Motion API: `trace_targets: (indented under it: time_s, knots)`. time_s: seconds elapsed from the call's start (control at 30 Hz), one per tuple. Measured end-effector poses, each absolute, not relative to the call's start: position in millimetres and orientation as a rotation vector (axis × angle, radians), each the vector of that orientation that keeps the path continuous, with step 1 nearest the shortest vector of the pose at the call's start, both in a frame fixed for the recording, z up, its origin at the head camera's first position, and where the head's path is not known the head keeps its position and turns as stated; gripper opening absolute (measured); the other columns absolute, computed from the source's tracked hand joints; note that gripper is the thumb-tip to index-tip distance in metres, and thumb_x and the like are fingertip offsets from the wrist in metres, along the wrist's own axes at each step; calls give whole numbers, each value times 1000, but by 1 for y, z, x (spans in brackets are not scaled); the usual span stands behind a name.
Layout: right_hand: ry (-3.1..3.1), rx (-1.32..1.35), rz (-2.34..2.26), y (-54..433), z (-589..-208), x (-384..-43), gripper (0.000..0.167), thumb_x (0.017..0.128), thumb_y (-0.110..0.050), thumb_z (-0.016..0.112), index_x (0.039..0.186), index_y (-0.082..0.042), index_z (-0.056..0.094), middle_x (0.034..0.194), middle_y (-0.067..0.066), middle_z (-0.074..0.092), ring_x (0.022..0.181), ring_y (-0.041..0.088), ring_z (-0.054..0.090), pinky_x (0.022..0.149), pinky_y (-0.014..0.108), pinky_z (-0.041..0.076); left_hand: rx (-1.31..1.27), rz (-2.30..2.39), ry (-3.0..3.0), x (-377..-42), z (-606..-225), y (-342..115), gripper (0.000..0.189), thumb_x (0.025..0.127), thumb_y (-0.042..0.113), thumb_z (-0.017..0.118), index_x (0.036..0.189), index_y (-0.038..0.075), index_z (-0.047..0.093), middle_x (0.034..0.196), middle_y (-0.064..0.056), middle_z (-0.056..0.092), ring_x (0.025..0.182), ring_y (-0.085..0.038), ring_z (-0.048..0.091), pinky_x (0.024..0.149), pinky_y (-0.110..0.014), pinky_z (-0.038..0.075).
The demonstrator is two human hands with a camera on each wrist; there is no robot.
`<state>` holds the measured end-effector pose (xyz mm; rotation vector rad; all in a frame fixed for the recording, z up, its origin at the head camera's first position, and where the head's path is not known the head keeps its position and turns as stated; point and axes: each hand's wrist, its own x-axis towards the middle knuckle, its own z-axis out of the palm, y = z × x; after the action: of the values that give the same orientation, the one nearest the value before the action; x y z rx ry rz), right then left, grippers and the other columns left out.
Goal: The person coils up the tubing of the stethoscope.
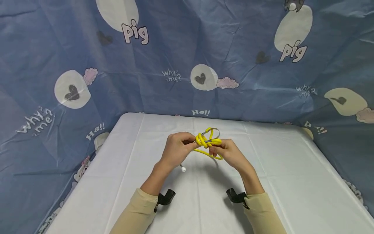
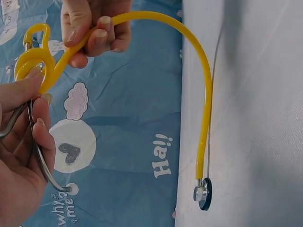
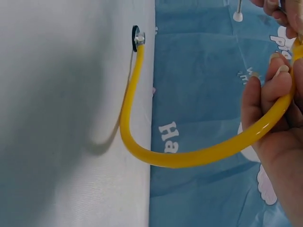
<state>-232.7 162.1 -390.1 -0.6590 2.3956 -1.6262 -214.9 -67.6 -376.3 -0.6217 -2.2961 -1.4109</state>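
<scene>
A stethoscope (image 1: 202, 139) with yellow tubing is held up above the table between both hands. Its tubing is looped into a coil around the metal ear tubes. My left hand (image 1: 176, 149) pinches the coil and ear tubes between thumb and fingers; a white ear tip (image 1: 183, 169) pokes out beneath it. On the other side, my right hand (image 1: 230, 154) grips the tubing close to the coil. From there the free tubing (image 3: 189, 159) curves away to the chest piece (image 2: 202, 194), which hangs near the white tabletop in the left wrist view. The left fingers partly hide the ear tubes.
A white cloth covers the table (image 1: 157, 125). Blue patterned fabric (image 1: 163, 94) hangs behind it and along its sides. Each wrist carries a black camera mount, one on the left (image 1: 166, 197) and another on the right (image 1: 235, 196).
</scene>
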Motion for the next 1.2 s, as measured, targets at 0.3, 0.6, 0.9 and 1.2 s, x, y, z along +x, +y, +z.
trace_targets:
  time_s: [0.3,0.6,0.9,1.2]
  knots:
    - [2398,-685,-1562,162,-384,-226,22,99,-10,59,114,3,69,96,16,70,77,20,61,70,26,52,-616,-1325,-2303,-216,-375,-68,6,80,18,83,81,20,77,76,9,72,67,-4,62,61,-24,53]
    - [2363,-718,-1521,162,-381,-223,21,98,-13,61,114,-2,70,95,22,68,78,21,62,72,28,53,-585,-1233,-2314,-217,-375,-74,7,79,22,84,80,21,77,75,11,70,66,-3,60,61,-23,50]
    - [2340,-767,-1462,160,-381,-224,16,96,-9,61,109,-7,71,86,17,67,79,26,64,76,38,55,-557,-1155,-2285,-221,-375,-83,8,81,25,83,80,20,77,73,9,70,64,-4,58,59,-23,48]
    - [2292,-810,-1426,159,-374,-218,21,96,-3,55,106,-11,71,79,8,63,75,23,59,70,35,50,-427,-1032,-2267,-227,-375,-101,10,80,25,84,79,19,75,73,6,71,62,-7,59,60,-26,47]
